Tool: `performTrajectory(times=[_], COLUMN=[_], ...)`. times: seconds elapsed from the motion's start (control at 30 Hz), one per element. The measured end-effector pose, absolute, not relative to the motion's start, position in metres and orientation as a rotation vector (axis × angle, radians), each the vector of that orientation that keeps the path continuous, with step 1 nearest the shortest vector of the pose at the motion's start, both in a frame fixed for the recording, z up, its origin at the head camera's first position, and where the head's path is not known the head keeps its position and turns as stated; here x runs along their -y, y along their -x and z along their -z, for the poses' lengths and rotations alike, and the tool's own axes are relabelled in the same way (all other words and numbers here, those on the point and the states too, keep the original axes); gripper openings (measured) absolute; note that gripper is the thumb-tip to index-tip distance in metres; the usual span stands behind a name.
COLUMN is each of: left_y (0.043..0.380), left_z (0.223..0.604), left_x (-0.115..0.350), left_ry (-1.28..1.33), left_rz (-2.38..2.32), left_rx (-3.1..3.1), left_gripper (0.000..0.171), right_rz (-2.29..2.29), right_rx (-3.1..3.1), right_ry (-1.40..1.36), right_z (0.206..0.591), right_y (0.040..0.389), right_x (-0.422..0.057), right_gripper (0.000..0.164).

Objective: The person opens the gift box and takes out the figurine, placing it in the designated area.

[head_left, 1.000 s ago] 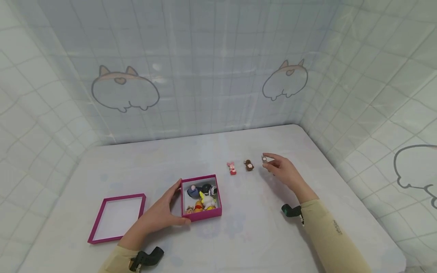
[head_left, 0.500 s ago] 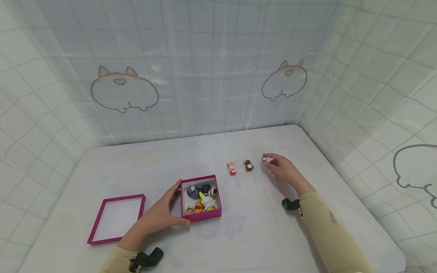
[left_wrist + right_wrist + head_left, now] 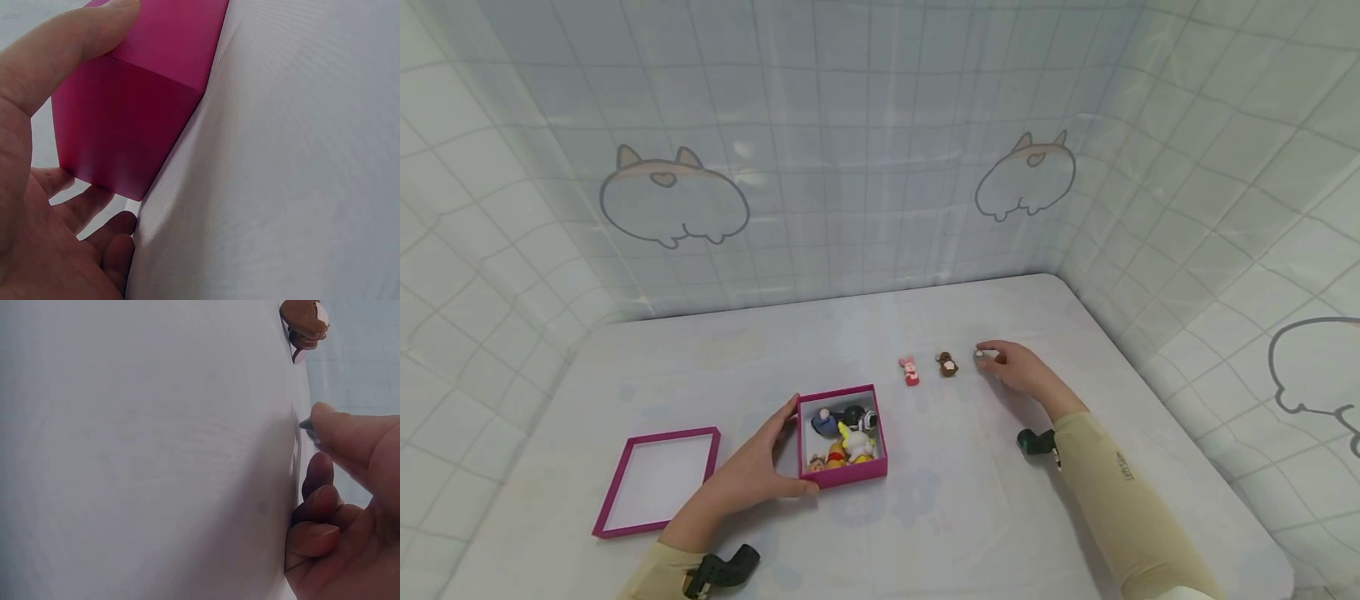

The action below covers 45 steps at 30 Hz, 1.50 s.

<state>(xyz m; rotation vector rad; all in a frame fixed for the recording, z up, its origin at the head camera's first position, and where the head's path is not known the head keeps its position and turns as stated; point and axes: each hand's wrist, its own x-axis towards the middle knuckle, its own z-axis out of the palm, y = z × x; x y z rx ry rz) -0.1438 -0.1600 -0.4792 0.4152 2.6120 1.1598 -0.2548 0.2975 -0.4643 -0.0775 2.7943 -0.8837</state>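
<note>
My left hand [image 3: 756, 471] grips a small magenta box [image 3: 850, 476], its thumb on the near side and fingers round the far left corner. The left wrist view shows the thumb on the box wall [image 3: 125, 125]. Inside lie several toy figurines, among them a white and yellow one [image 3: 856, 442], a red and yellow bear [image 3: 836, 455] and a dark blue one [image 3: 824, 423]. Out to the right, my right hand [image 3: 1021, 368] pinches a tiny grey figurine [image 3: 978, 355] between thumb and index finger, close over the table. In the right wrist view the fingers mostly hide that figurine [image 3: 309, 427].
Left of the box lies a magenta-rimmed lid [image 3: 658, 482], its white inside up. A pink and red piglet figurine [image 3: 910, 371] and a brown figurine [image 3: 947, 364] lie in a row on the white-covered table [image 3: 955, 517]. Tile-patterned curtains [image 3: 850, 167] surround the table.
My right hand has come down slightly with the grey figurine, which now sits lower and more tilted. The left hand and the box have stayed in place.
</note>
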Motion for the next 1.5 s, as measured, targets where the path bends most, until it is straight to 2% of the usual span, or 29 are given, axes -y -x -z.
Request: performTrajectory(times=[0.57, 0.97, 1.23, 1.5], left_y=[0.142, 0.142, 0.142, 0.142], left_z=[0.48, 0.48, 0.481, 0.483], left_x=[0.158, 0.159, 0.159, 0.157], left_ry=[-0.411, -0.427, -0.425, -0.411], left_rz=[-1.152, -1.161, -1.156, -1.165], left_rx=[-2.623, -2.621, -2.63, -2.631], left_gripper=[0.13, 0.13, 0.129, 0.13], right_rz=[0.858, 0.911, 0.968, 1.153], right_rx=[-2.777, -2.745, -2.765, -2.794], right_ry=[0.065, 0.023, 0.052, 0.15], right_z=[0.472, 0.469, 0.464, 0.437], right_y=[0.26, 0.256, 0.251, 0.234], right_x=[-0.298, -0.3, -0.298, -0.283], right_gripper=[0.053, 0.069, 0.063, 0.053])
